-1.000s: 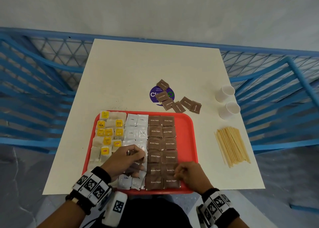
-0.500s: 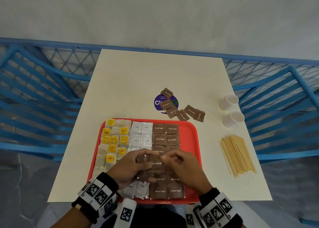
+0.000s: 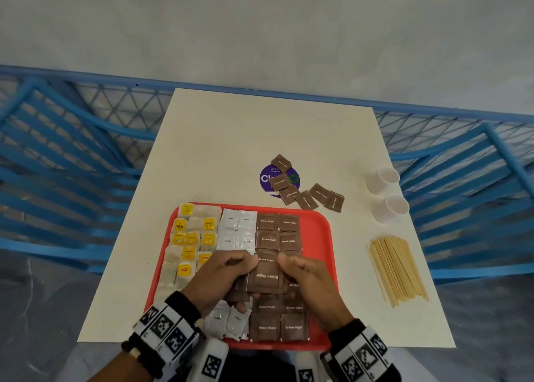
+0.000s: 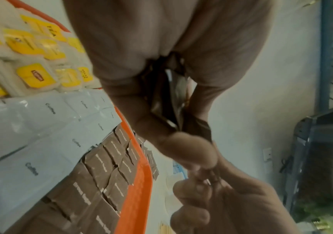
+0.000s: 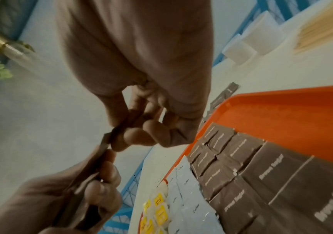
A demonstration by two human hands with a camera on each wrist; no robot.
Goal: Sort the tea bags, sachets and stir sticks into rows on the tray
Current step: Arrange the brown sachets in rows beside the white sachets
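Holding: left hand and right hand, both pinching a small stack of brown paper sugar sachets, lower centre of frame.
Tray: red plastic tray on the cream bench, rows of sachets beneath the hands.
Sticks: pale wooden stir sticks, right of frame.

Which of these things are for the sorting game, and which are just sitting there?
For the job:
- red plastic tray
- yellow-tagged tea bags
- white coffee sachets
- brown sugar sachets on the tray
- loose brown sugar sachets on the table
- brown sachets held in both hands
- wooden stir sticks

Just lying about:
- two white paper cups
- round purple sticker
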